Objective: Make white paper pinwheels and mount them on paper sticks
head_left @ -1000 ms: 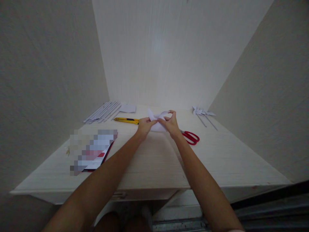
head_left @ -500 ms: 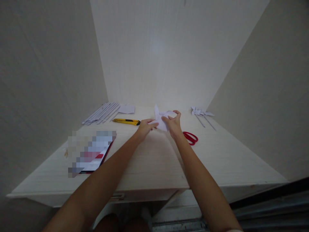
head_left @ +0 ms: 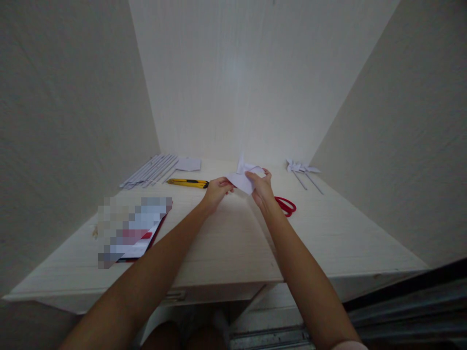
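Observation:
A white paper pinwheel (head_left: 245, 183), partly folded, is held up above the middle of the table, with one flap standing upright at its back. My right hand (head_left: 261, 186) pinches it near the centre, thumb on top and fingers underneath. At its left corner, my left hand (head_left: 218, 191) grips the paper between thumb and fingers; the exact contact is small and dim. Red-handled scissors (head_left: 286, 206) lie just right of my right wrist, their blades hidden behind the arm. Left of my left hand is a yellow utility knife (head_left: 188, 183).
Several rolled paper sticks (head_left: 151, 171) lie at the back left beside a stack of paper squares (head_left: 188, 164). Pinwheels on sticks (head_left: 301, 168) rest at the back right. A partly blurred flat item (head_left: 140, 233) lies front left. Walls enclose the white table (head_left: 339, 238).
The paper's left blade, folded in under my left thumb before, now spreads out flatter. My left thumb has moved off the middle toward the left corner. The view has shifted slightly.

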The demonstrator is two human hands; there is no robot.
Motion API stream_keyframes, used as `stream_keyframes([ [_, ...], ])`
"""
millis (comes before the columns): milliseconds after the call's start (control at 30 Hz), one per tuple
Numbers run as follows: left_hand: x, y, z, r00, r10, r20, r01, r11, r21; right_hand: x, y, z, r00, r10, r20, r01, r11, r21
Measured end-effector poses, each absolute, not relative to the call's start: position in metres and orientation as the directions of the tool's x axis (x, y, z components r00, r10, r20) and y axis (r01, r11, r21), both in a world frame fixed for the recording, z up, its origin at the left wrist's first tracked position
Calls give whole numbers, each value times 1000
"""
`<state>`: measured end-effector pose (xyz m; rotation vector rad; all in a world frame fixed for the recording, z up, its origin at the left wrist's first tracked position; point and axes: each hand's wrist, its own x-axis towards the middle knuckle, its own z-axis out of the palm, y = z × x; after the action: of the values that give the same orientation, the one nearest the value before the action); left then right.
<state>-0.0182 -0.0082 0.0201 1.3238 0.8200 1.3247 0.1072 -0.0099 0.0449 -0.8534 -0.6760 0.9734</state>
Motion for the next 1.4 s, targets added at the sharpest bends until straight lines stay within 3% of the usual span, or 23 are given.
stream_keyframes([
  [233, -10, -14, 18, 246, 893, 378, -272, -311, 911, 98, -17, 51, 363, 927, 90, -470, 266, -842],
  [467, -8, -18, 22, 157, 885, 439, -296, -382, 876, 97, -17, 47, 332, 934, 135, -443, 281, -851],
  [633, -6, -17, 21, 40, 923, 383, -323, -351, 879, 93, -17, 44, 322, 937, 136, -460, 280, -843],
  [800, 0, -12, 15, 41, 970, 241, -569, -176, 803, 87, -21, 45, 305, 944, 126, -456, 261, -851],
  [967, 1, -10, 12, 25, 966, 256, -580, -194, 791, 84, -23, 44, 292, 947, 134, -427, 254, -868],
  [1100, -6, -10, 12, -107, 952, 288, -430, -305, 850, 87, -20, 42, 327, 932, 153, -416, 288, -863],
  [1233, -14, -13, 13, -322, 764, 559, 48, -576, 816, 91, -17, 42, 408, 900, 150, -397, 323, -859],
  [1300, -16, -15, 14, -265, 688, 675, 247, -629, 737, 93, -17, 42, 430, 891, 147, -395, 332, -857],
  [1400, -19, -18, 15, -104, 654, 749, 383, -669, 637, 94, -16, 42, 438, 885, 157, -402, 349, -846],
])
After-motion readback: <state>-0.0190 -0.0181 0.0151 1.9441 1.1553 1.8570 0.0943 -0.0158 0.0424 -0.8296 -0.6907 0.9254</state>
